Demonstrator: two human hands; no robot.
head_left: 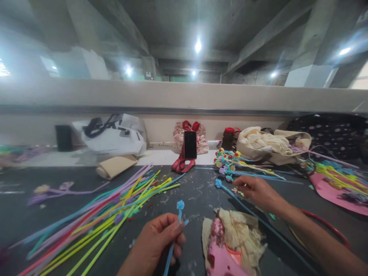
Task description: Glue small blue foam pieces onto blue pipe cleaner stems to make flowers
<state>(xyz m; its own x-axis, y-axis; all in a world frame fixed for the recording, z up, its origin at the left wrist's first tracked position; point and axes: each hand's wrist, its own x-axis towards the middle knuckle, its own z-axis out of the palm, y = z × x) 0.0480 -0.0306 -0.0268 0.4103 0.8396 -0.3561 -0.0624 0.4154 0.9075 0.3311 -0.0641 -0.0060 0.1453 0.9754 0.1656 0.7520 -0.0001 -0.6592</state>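
Observation:
My left hand [165,239], low in the middle, pinches a blue fuzzy stem [170,255] between thumb and fingers; its curled blue tip [180,205] points up, with a short side piece beside it. My right hand [254,189] reaches over the dark table at the right, fingers bent downward near small pale and yellow pieces [238,192]. Whether its fingertips touch or hold one is too small to tell. Just left of it lies another long blue stem [247,209] with a curled head, running under the right forearm. Behind the fingers rests a bunch of small multicoloured flowers [225,161].
Many coloured stems [115,207] spread across the left. A pink glue gun [220,249] lies on crumpled cloth [244,237] at front centre. Farther back stand a phone [190,145], a white bag [115,138], a red-lidded bottle [229,138] and a cream cloth bag [261,143].

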